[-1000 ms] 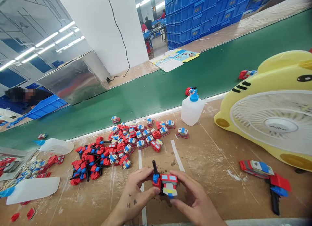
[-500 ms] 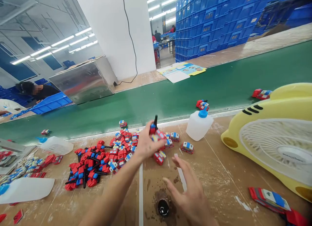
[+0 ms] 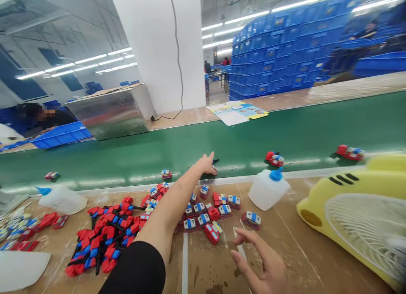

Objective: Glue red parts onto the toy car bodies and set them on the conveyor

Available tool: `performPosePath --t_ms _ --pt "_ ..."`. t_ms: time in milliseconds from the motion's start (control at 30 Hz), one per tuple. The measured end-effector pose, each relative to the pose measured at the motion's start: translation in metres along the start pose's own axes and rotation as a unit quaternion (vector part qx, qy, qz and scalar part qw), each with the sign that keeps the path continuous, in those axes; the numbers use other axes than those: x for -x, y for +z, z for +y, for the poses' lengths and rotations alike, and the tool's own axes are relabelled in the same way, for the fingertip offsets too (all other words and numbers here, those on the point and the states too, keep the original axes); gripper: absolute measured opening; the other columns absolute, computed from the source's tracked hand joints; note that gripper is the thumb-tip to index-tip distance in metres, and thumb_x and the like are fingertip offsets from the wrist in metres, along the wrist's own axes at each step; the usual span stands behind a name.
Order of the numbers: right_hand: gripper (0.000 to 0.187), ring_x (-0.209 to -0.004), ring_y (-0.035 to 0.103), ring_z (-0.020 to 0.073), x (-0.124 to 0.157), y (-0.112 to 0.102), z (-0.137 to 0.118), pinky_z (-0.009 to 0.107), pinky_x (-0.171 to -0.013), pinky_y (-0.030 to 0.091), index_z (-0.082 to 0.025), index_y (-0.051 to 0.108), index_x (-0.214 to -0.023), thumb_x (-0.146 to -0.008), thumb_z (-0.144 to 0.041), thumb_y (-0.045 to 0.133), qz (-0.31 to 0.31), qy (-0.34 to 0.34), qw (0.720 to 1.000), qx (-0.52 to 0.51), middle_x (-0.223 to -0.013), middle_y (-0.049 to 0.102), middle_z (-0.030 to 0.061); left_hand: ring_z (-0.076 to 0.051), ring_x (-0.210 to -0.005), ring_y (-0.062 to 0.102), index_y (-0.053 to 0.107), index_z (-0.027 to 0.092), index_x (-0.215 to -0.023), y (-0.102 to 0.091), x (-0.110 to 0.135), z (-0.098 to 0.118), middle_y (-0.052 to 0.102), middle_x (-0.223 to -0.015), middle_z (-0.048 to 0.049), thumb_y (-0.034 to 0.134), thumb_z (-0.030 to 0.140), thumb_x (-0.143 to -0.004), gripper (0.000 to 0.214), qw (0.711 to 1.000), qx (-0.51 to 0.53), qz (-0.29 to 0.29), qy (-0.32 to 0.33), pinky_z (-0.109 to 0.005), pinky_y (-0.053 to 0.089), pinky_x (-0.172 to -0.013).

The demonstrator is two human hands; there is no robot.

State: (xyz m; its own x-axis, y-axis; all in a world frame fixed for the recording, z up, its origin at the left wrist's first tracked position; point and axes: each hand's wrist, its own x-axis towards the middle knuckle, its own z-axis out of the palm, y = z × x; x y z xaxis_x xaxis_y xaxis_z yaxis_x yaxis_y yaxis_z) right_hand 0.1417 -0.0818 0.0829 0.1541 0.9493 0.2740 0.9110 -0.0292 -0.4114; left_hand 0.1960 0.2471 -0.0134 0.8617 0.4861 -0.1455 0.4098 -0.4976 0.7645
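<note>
Compared with half a second ago, the left hand [image 3: 207,163] has travelled farther from the body, from above the heap of toys to the green belt [image 3: 241,141], and the toy piece [image 3: 216,161] went together with it. Now this toy piece is at the near part of the belt, mostly covered by the fingers; only its black rod is clearly visible, just beside the fingers on their right, with its long axis slanting a little upward to the right, roughly along the belt. Thumb and index finger stand apart at its two sides, but whether they grip it or have let it go is not possible to say, because the hand hides the contact. Left hand is by far the nearer one. Right hand [image 3: 261,260] has remained low over the table [image 3: 304,260], its thumb and fingers apart and nothing between them, near a single toy vehicle [image 3: 252,219] but not touching it. Left forearm passes above the scattered toys, with the red and blue parts [image 3: 108,234] lying to its left. Farther right on the belt is a red toy [image 3: 275,158], behind the white bottle [image 3: 268,190] and well apart from the left hand.
</note>
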Motion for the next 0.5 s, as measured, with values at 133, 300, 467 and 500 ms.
performPosePath --t_ms 133,300,467,500 --pt "0.017 -0.093 0.055 0.0147 -0.08 0.036 -0.006 0.024 -0.083 0.042 -0.021 0.057 -0.117 -0.108 -0.034 0.05 -0.022 -0.05 0.998 -0.035 -0.103 0.056 -0.0014 -0.026 -0.135 0.043 0.014 0.016 -0.156 -0.005 0.068 -0.049 0.036 -0.147 -0.0183 0.065 0.05 -0.083 0.095 0.994 0.068 0.076 0.031 -0.044 0.042 -0.115" --pt "0.023 -0.084 0.056 0.0154 -0.202 0.139 0.011 0.025 -0.078 0.044 -0.013 0.063 -0.113 -0.092 -0.003 0.067 -0.177 -0.048 0.981 0.057 -0.09 0.057 -0.0011 -0.017 -0.121 0.054 0.039 0.017 -0.145 -0.028 0.24 -0.169 0.053 -0.135 -0.0108 0.059 0.037 -0.088 0.064 0.972 0.09 0.206 -0.062 -0.038 0.043 -0.112" --pt "0.042 -0.114 0.048 0.026 -0.253 0.236 0.039 0.042 -0.105 0.04 -0.006 0.055 -0.132 -0.093 -0.001 0.07 -0.31 -0.083 0.926 0.196 -0.123 0.048 0.0126 -0.023 -0.126 0.048 0.054 0.01 -0.13 0.007 0.418 -0.27 0.053 -0.132 -0.0129 0.05 0.034 -0.089 0.048 0.931 0.077 0.246 -0.258 -0.047 0.035 -0.116" --pt "0.034 -0.109 0.051 0.0251 -0.253 0.247 0.045 0.042 -0.102 0.043 -0.006 0.058 -0.125 -0.093 0.0 0.069 -0.328 -0.078 0.915 0.22 -0.116 0.05 0.0113 -0.024 -0.123 0.049 0.056 0.01 -0.128 0.022 0.445 -0.279 0.054 -0.129 -0.0129 0.05 0.032 -0.088 0.046 0.927 0.081 0.232 -0.282 -0.048 0.036 -0.114"
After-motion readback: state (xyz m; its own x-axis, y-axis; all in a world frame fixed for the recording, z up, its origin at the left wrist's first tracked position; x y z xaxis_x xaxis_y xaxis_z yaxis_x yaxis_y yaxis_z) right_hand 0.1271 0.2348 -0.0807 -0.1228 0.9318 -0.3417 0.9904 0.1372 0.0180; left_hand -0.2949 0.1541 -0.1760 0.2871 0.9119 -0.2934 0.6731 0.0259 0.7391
